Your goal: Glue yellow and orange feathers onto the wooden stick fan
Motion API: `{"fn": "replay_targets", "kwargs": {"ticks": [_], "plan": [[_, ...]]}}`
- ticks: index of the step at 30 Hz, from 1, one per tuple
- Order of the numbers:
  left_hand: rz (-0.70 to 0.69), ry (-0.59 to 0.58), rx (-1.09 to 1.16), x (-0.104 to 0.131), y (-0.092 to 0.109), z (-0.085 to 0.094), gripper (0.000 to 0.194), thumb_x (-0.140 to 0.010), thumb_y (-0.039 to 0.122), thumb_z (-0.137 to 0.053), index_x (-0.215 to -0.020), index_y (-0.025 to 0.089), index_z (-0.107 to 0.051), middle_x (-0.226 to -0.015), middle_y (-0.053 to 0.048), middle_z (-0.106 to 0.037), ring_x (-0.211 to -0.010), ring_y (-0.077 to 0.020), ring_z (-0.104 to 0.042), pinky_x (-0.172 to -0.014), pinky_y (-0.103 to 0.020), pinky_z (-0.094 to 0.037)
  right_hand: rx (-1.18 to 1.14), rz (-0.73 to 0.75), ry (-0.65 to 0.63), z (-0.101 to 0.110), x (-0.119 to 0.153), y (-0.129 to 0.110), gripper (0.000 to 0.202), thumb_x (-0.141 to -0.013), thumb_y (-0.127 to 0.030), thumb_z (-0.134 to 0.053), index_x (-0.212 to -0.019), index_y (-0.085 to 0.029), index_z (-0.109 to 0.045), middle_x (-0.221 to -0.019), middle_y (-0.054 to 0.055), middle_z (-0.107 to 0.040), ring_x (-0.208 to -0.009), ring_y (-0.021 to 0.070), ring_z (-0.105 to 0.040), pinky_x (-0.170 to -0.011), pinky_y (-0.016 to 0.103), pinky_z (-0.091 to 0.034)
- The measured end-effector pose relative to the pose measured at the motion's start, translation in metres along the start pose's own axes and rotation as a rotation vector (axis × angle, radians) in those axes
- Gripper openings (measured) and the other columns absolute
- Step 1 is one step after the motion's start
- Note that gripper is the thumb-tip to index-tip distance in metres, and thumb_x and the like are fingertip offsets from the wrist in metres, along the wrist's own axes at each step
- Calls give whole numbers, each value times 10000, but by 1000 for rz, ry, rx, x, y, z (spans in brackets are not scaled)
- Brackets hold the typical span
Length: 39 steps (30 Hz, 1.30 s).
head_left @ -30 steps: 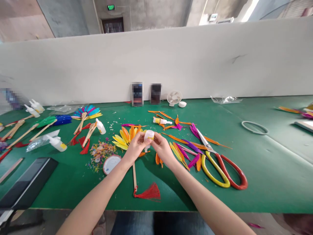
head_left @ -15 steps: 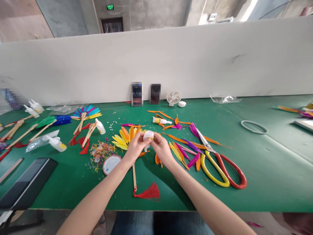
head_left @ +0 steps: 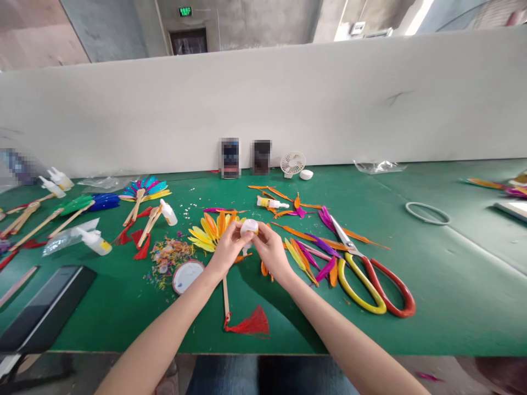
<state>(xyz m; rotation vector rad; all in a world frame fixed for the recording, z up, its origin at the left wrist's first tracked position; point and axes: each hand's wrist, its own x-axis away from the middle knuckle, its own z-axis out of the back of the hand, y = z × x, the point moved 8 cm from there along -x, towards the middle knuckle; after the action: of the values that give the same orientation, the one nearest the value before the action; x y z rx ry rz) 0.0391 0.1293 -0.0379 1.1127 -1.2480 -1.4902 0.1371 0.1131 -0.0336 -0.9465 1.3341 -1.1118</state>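
Observation:
Both hands hold a small white glue bottle (head_left: 249,226), its round base up and its nozzle pointing down. My left hand (head_left: 228,245) is closed on its left side, and my right hand (head_left: 269,247) is closed on its right. Under and beside my left hand lies a feather fan (head_left: 206,233) with yellow and orange feathers. Its wooden stick (head_left: 226,299) runs toward me and ends in a red tassel (head_left: 252,322). Loose orange, yellow and purple feathers (head_left: 307,255) lie right of my right hand. Where the nozzle tip meets the fan is hidden.
Large scissors (head_left: 358,255) with yellow and red handles lie on the right, near a pale ring (head_left: 428,213). Another glue bottle (head_left: 272,203) lies behind my hands. On the left are a round lid (head_left: 187,276), coloured scraps (head_left: 168,258), finished fans (head_left: 142,192) and a black case (head_left: 49,302).
The glue bottle has tilted very slightly between my fingers. My hands and the things on the table are otherwise in the same places.

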Motion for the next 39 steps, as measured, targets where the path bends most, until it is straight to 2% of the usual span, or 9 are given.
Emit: {"fn": "replay_targets", "kwargs": {"ticks": [4, 7, 10, 12, 14, 19, 28, 32, 39], "plan": [[-7, -25, 27, -1, -3, -1, 329, -662, 487, -621, -745, 197, -488, -718, 1, -549, -743, -170, -567, -698, -300, -462, 7, 7, -13, 0, -1, 0, 198, -705, -300, -478, -827, -174, -569, -743, 24, -624, -661, 168, -565, -601, 266, -437], [-54, -89, -35, -2, 0, -3, 274, -726, 434, -570, -850, 196, -512, -864, -37, -604, -858, -185, -585, -806, -326, -456, 10, 29, -14, 0, -1, -1, 195, -704, -294, -481, -838, -178, -563, -771, 30, -629, -688, 173, -575, -635, 278, -444], [-115, -96, -259, 0, 8, 4, 246, -771, 341, -531, -966, 190, -519, -995, -72, -609, -955, -197, -572, -864, -337, -433, 3, 41, -7, 1, -2, -2, 169, -705, -298, -492, -815, -183, -548, -780, 32, -623, -715, 179, -575, -659, 286, -443], [-108, -82, -482, 4, 13, 13, 189, -797, 293, -492, -940, 179, -539, -953, -78, -621, -912, -202, -583, -824, -341, -447, 13, 31, 17, 4, -3, -2, 156, -712, -325, -499, -772, -185, -531, -734, 25, -604, -684, 175, -559, -631, 284, -434], [-68, -157, -710, 10, 12, 15, 144, -821, 255, -445, -829, 176, -565, -839, -58, -628, -808, -195, -598, -759, -335, -460, 19, 21, 45, 7, -4, 0, 168, -714, -353, -506, -739, -187, -512, -696, 17, -581, -653, 168, -540, -607, 279, -425], [-99, -291, -1137, 26, 11, 10, 89, -771, 222, -541, -791, 151, -590, -846, -76, -607, -859, -235, -579, -760, -354, -450, -14, 5, 67, 10, -4, 3, 202, -707, -376, -522, -760, -182, -514, -685, 9, -553, -647, 161, -527, -593, 271, -422], [-80, -359, -1299, 29, 4, 1, 58, -787, 135, -528, -809, 117, -578, -829, -83, -608, -841, -218, -584, -727, -318, -458, -47, -9, 117, 15, -4, 2, 211, -685, -378, -552, -752, -181, -523, -692, 11, -570, -641, 156, -524, -587, 268, -423], [-236, -268, -1334, 25, 14, 0, 62, -790, 112, -513, -801, 125, -573, -816, -78, -609, -803, -211, -588, -696, -313, -462, -124, -11, 201, 27, -5, 1, 232, -671, -388, -568, -770, -182, -528, -725, 18, -588, -693, 169, -547, -631, 286, -442], [-663, -133, -1402, 32, 29, -10, 262, -800, 11, -383, -857, 170, -583, -698, -32, -617, -664, -182, -588, -631, -310, -453, -252, 19, 346, 50, -8, -2, 282, -656, -394, -605, -836, -179, -573, -843, 40, -634, -808, 192, -579, -748, 330, -442]]}}
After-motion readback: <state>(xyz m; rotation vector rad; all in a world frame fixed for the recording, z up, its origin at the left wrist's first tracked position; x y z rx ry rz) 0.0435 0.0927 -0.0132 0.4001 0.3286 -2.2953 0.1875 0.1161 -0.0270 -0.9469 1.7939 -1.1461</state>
